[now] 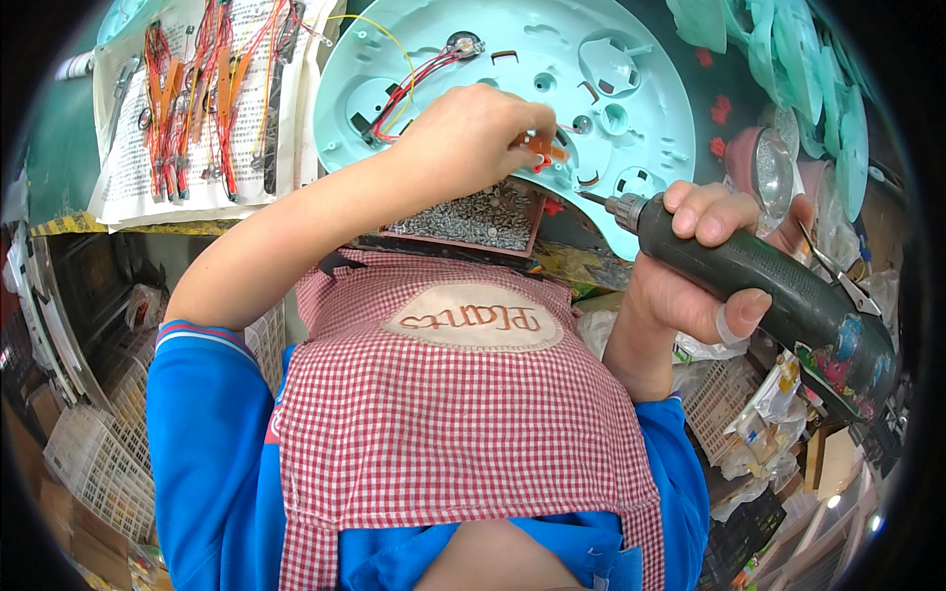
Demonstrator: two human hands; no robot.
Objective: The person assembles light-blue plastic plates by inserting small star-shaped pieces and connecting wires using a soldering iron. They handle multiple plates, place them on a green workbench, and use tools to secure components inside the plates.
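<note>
The near lobe of the shell's rim lies just below your right hand's driver tip, and the taped tabletop edge (581, 264) runs nearer your body than your left fingers. Open room over the shell's surface lies beyond and to the right of those fingers.

Your left hand (478, 133) reaches across from the left, wrist bent over the shell, its fingers pinched together on a small orange strip (554, 152) with red bits. Your right hand (680, 286) wraps its fingers around a dark power screwdriver (754, 271), thumb on the near side, its bit pointing left toward the strip; you cannot tell whether the tip touches the shell.

Right below your left fingers, a tray of screws (537, 225) sits partly under the teal shell (641, 118), which spreads beneath and beyond both hands. Red wires (419, 79) run over it, beyond and left of the left fingers, to a round part (463, 44). To the right of your right fingers, a pink bowl (745, 163) crowds that side. Farther off, more teal shells (818, 89) stand right, and wired orange strips (225, 89) lie on paper (118, 187) well left.
</note>
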